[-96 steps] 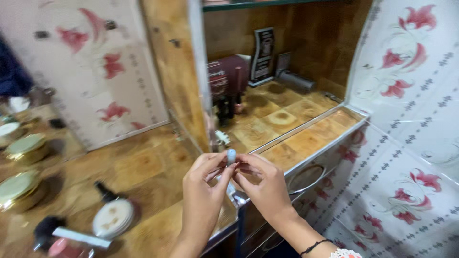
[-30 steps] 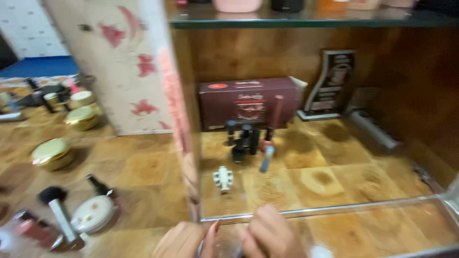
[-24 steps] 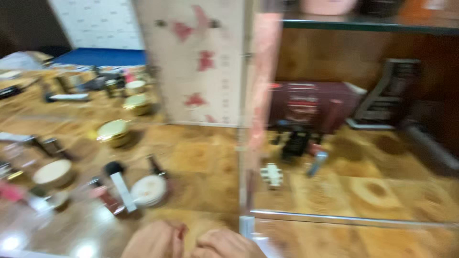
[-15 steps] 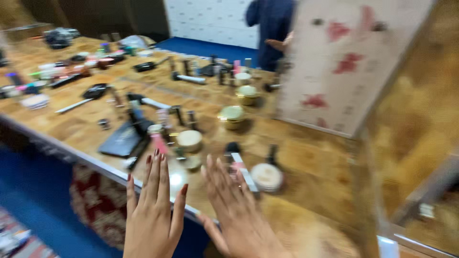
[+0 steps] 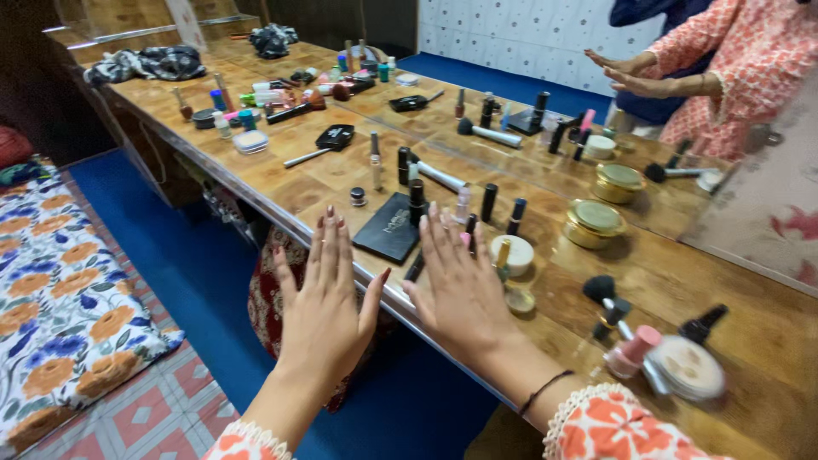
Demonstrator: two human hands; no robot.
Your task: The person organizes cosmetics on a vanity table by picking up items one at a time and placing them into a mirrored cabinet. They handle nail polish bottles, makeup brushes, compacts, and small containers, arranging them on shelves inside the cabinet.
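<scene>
My left hand [image 5: 324, 302] and my right hand [image 5: 458, 285] are held flat in front of me, palms down, fingers spread, holding nothing. They hover over the near edge of a long wooden counter [image 5: 281, 183]. Just beyond my right fingertips lie a black flat palette [image 5: 390, 228], several dark lipstick tubes [image 5: 489, 202] and a round cream jar [image 5: 515, 253]. A mirror at the back shows a person's two raised hands [image 5: 626, 72] in an orange patterned sleeve.
Cosmetics crowd the counter: gold-lidded jars [image 5: 596, 220], a round compact [image 5: 687, 366], a pink bottle [image 5: 631, 349], brushes [image 5: 492, 133]. Dark cloth bundles [image 5: 149, 61] lie at the far end. Blue floor [image 5: 179, 255] and a floral mat [image 5: 60, 298] are to the left.
The view swung left from the open cabinet to the long counter. My hands let go of the small tube held earlier and now spread open, palms down.
</scene>
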